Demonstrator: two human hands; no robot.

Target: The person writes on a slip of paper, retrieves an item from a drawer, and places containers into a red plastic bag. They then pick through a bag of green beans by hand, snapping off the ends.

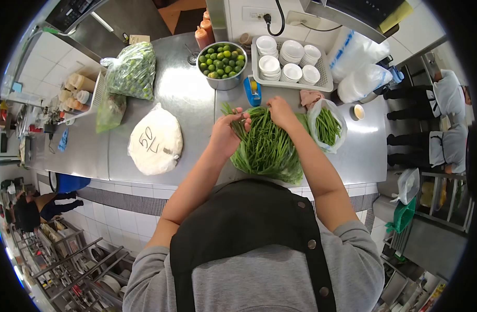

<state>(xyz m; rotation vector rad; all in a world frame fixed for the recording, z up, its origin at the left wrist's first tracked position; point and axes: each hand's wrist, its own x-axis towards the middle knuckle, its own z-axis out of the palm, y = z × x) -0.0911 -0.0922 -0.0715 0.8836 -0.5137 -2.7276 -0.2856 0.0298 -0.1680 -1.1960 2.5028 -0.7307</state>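
A large pile of long, thin green stalks (264,139) lies in front of me on the metal counter, spread on clear plastic. My left hand (229,131) is at the pile's left edge, its fingers curled around a few of the stalks. At the far side of the pile is my right hand (283,112), with fingers pinched together; what is between them is hidden. Just right of it, an open clear bag (341,136) holds more green stalks (328,126). A blue tape dispenser (252,92) stands just beyond the pile.
A metal pot of limes (221,61) and a white crate (328,77) of small white dishes stand at the back. Left are a round white bag marked 50 (154,139) and a bag of green produce (132,70). Other people (449,125) stand at far right.
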